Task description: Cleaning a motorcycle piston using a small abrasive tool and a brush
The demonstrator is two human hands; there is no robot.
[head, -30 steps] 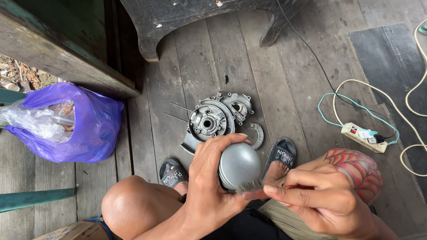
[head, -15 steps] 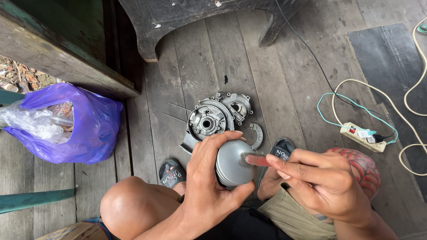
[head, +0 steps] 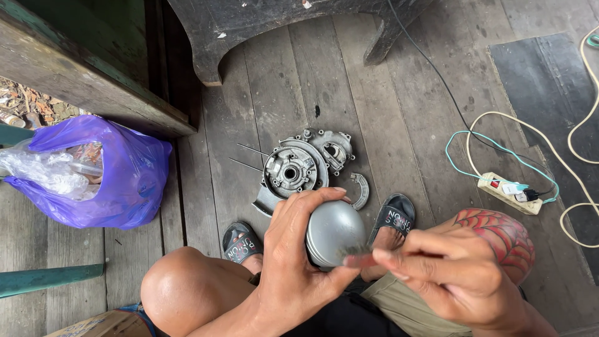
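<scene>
While it sits cupped in the left hand [head: 293,268], fingers wrapped over its top and thumb under its lower rim, the grey metal dome [head: 334,231] looks rigid, smooth and fairly light, probably sheet metal; its rounded face seems slippery, so the rim is the surer place to grip. Just right of it, the right hand [head: 455,281] is pinched shut on a thin reddish tool [head: 359,259] whose bristly tip touches the dome's lower edge; I cannot tell exactly what tool it is. Beyond the left hand's fingers, on the plank floor, lies a round engine cover [head: 293,170] with a curved brake shoe [head: 360,190] beside it. Farther right of the right hand is a power strip [head: 508,193]; well left of the left hand sits a purple plastic bag [head: 125,175]. Compared with half a second ago, the right hand sits lower and its tool tip now meets the dome near the bottom rim
</scene>
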